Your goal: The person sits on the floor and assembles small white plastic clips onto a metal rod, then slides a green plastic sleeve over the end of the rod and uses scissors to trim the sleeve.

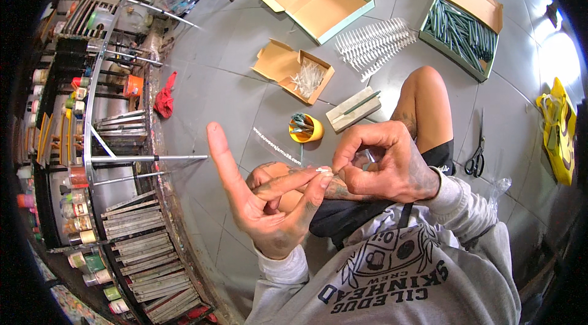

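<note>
My left hand [263, 208] is closed in a pinch on a small white piece [323, 170], thumb against fingers, with the index finger stretched upward. Close by, my right hand [386, 162] is also pinched, its fingertips almost meeting the left's; what they hold is too small to make out. Some clear plastic [367, 155] shows at the right fingers. A clear strip with white print [277, 145] appears beside the left fingers; whether it is held I cannot tell. Beyond the hands stand a yellow cup [314, 131] of dark sticks and a grey block [346, 118] bearing one green stick [363, 103].
Farther out are a small carton [275, 63] of clear strips, rows of white pieces [375, 43], an open box [327, 9] and a box of green sticks [460, 34]. Scissors [476, 156] and a yellow bag [558, 135] lie right. A shelf rack [92, 135] with jars stands left.
</note>
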The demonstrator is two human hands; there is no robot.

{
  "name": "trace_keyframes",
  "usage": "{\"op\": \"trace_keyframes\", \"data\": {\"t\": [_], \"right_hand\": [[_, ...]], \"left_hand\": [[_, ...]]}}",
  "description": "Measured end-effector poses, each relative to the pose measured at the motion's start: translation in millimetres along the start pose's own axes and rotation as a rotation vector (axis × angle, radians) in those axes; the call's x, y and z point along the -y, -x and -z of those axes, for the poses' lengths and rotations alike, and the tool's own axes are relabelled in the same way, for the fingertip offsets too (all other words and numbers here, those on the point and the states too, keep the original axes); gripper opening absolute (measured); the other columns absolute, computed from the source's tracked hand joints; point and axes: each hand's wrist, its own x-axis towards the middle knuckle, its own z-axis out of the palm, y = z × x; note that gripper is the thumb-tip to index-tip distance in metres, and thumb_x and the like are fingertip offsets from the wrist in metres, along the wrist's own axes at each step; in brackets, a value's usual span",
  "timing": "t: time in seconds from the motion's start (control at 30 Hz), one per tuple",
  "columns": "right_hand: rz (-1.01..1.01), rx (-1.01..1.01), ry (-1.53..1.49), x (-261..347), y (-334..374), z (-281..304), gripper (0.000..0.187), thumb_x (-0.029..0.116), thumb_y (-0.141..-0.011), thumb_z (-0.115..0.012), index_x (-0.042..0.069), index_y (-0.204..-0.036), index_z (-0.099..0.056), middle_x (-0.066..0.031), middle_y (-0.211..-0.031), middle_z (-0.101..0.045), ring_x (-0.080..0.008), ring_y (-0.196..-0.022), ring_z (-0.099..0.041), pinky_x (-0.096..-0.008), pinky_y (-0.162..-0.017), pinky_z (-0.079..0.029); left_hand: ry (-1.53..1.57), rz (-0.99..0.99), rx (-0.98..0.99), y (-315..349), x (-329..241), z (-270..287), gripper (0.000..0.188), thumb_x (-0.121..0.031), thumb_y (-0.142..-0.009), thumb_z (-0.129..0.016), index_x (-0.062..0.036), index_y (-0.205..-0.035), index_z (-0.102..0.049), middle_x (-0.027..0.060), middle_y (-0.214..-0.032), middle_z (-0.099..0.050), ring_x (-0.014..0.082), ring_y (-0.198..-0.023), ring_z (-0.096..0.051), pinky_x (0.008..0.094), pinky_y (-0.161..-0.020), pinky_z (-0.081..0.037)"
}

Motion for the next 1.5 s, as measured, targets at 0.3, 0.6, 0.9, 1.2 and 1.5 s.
{"op": "trace_keyframes", "data": {"t": [0.3, 0.6, 0.9, 1.2, 1.5], "right_hand": [[-0.175, -0.001, -0.132, 12, 2, -2, 0.007, -0.001, -0.08, -0.064, -0.001, -0.086, -0.067, 0.002, -0.08, -0.063, -0.0019, -0.07, -0.053, -0.0185, -0.059, -0.043], [-0.132, -0.025, -0.058, 12, 2, -3, 0.003, 0.001, -0.081, -0.065, -0.001, -0.082, -0.066, 0.0017, -0.077, -0.064, -0.0014, -0.069, -0.053, -0.0183, -0.058, -0.042], [-0.079, -0.046, -0.115, 6, 4, -7, 0.006, 0.003, -0.083, -0.067, -0.002, -0.086, -0.066, 0.0025, -0.076, -0.063, -0.0012, -0.067, -0.053, -0.0181, -0.056, -0.042], [-0.142, -0.012, -0.086, 12, 4, -3, 0.006, 0.003, -0.085, -0.065, -0.002, -0.085, -0.065, 0.0013, -0.078, -0.063, -0.004, -0.073, -0.055, -0.0211, -0.063, -0.046], [-0.147, 0.013, -0.197, 10, 5, -4, 0.006, 0.001, -0.087, -0.064, -0.005, -0.088, -0.063, -0.0003, -0.081, -0.062, -0.0058, -0.077, -0.055, -0.0228, -0.07, -0.046]], "left_hand": [[0.038, -0.043, -0.006, -3, 10, 0, 0.078, -0.001, -0.064, -0.086, 0.013, -0.132, -0.051, 0.0055, -0.113, -0.072, -0.0015, -0.056, -0.035, 0.0128, -0.051, -0.024], [0.046, -0.052, 0.05, -3, 10, 1, 0.099, 0.005, -0.069, -0.084, 0.0082, -0.149, -0.026, 0.0142, -0.099, -0.073, 0.0032, -0.064, -0.049, 0.0138, -0.067, -0.042], [-0.004, 0.034, 0.081, -5, 2, 1, 0.114, 0.003, -0.071, -0.083, 0.0062, -0.154, -0.004, 0.0087, -0.073, -0.073, 0.0045, -0.07, -0.055, 0.0135, -0.074, -0.042], [-0.002, 0.047, 0.093, -5, 3, 2, 0.114, 0.001, -0.07, -0.085, 0.0061, -0.154, -0.007, 0.0082, -0.074, -0.074, 0.0034, -0.069, -0.053, 0.0117, -0.069, -0.039], [0.019, 0.04, 0.077, -5, 4, 2, 0.114, 0.0, -0.07, -0.086, 0.0063, -0.154, -0.008, 0.0079, -0.074, -0.074, 0.0029, -0.069, -0.052, 0.0112, -0.069, -0.038]]}}
